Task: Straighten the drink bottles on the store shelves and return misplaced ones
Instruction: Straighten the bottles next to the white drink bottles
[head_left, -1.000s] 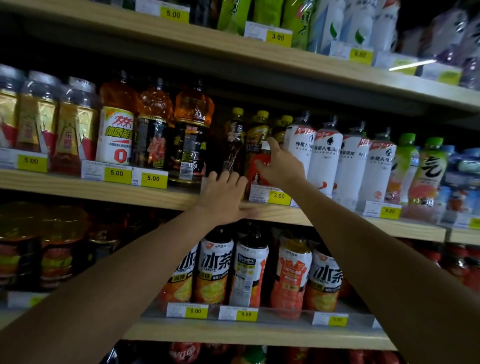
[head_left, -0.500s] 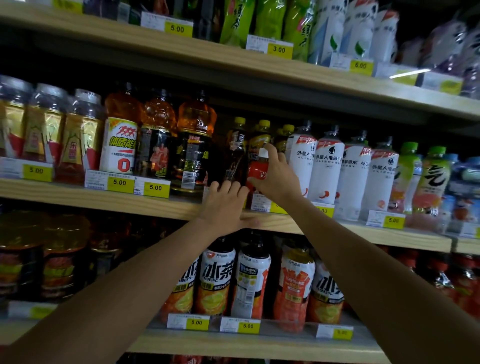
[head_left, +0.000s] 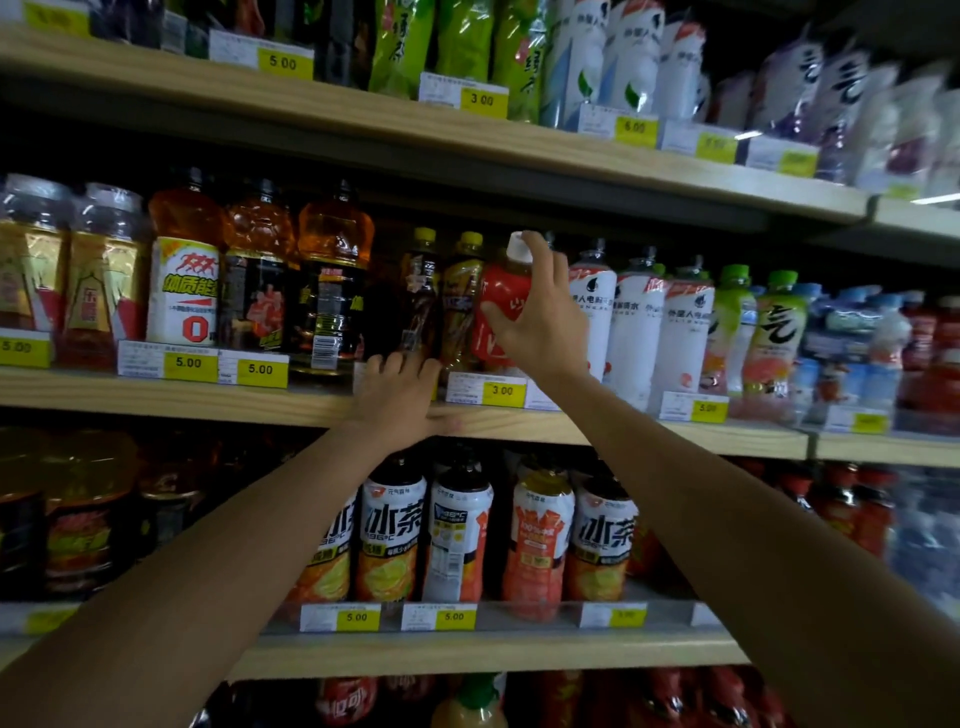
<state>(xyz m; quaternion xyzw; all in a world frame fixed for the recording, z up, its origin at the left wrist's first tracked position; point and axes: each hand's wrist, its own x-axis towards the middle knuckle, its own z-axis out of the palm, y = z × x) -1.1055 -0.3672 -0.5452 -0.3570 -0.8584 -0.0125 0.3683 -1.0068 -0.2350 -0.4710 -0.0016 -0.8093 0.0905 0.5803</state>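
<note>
Upper shelf (head_left: 519, 140) closely caps packed bottles (head_left: 639, 322).

White paper price tags with yellow corners line the front edges of the pale wooden shelves. On the top shelf (head_left: 363, 111), one tag reads 5.00 (head_left: 283, 63), another 3.00 (head_left: 481, 100) and a third 6.00 (head_left: 634, 126); those farther right are too blurred to read. On the middle shelf (head_left: 156, 397), two 5.00 tags (head_left: 188, 362) sit side by side at the left, with a 3.00 tag (head_left: 502, 390) near the centre. On the lower shelf (head_left: 467, 657), a clear plastic rail (head_left: 519, 635) carries two more 5.00 tags (head_left: 356, 617). A thin bright streak of light (head_left: 935, 199) shows at the far right.
</note>
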